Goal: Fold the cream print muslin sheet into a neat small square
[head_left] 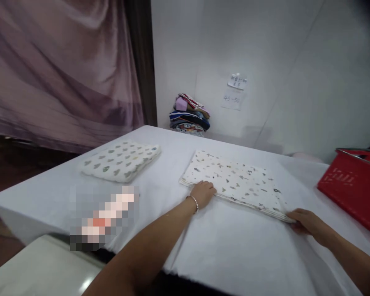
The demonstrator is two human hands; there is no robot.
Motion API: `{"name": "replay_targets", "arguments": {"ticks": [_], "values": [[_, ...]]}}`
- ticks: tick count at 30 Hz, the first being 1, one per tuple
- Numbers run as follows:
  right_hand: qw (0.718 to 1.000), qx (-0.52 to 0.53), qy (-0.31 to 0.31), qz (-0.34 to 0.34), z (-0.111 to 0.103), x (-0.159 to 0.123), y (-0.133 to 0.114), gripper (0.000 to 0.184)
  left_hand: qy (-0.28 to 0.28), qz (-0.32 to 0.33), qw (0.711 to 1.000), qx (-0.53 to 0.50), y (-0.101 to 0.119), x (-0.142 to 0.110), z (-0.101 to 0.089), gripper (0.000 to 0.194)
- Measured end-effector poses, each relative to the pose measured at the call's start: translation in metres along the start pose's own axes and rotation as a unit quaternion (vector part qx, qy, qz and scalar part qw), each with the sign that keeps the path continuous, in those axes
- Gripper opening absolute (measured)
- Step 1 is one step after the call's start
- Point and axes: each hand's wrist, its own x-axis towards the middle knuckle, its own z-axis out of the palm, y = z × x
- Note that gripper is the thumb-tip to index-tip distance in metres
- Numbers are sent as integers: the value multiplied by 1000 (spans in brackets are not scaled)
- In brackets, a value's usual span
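Note:
A white folded cloth (234,176) with a small grey and brown print lies flat on the white-covered table, several layers showing along its near edge. My left hand (203,193), with a bracelet at the wrist, has its fingers curled over that near edge towards the left. At the near right corner, my right hand (304,220) pinches the layers, thumb above and the other fingers partly hidden. Left of it lies a second folded cloth (120,160), white with grey cloud-like shapes, which neither hand touches.
The white table cover (234,250) shows wrinkles. A red bag or box (354,185) stands at the right. Stacked folded textiles (189,117) rise by the wall beyond the far edge. A pixelated patch covers the near left, beside a pale glossy surface (40,267). A curtain (64,61) hangs left.

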Motion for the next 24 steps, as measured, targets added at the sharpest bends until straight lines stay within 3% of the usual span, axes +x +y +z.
{"name": "replay_targets", "arguments": {"ticks": [5,9,16,24], "values": [[998,-19,62,-28,-7,1,8,16,0,34,999,4,5,0,6,17],[993,-90,73,-24,-7,13,16,14,-2,7,1000,-4,5,0,5,18],[979,-171,97,-51,-5,17,23,29,-33,-103,989,-99,-23,-11,-18,15],[954,-231,139,-133,-5,11,26,58,28,-268,952,-144,-71,-32,-30,17]]}}
